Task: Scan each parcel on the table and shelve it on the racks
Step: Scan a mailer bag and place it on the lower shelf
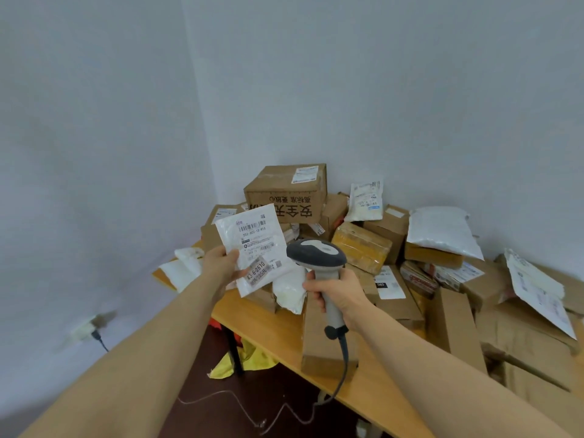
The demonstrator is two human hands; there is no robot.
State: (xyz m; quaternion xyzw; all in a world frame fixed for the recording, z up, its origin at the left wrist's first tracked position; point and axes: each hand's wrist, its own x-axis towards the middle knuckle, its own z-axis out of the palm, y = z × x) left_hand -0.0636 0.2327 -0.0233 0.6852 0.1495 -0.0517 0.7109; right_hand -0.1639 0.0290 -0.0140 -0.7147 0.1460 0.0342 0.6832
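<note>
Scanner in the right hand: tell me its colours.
The scanner has a dark grey head with a pale patch and a light grey handle; head view.

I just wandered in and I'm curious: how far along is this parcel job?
Nothing shows as finished: the racks are out of view. In hand: the left hand holds a white packet, label showing, while the right hand grips the scanner beside it. Left to do: shelving that packet, then the heap of boxes and bags covering the table.
</note>
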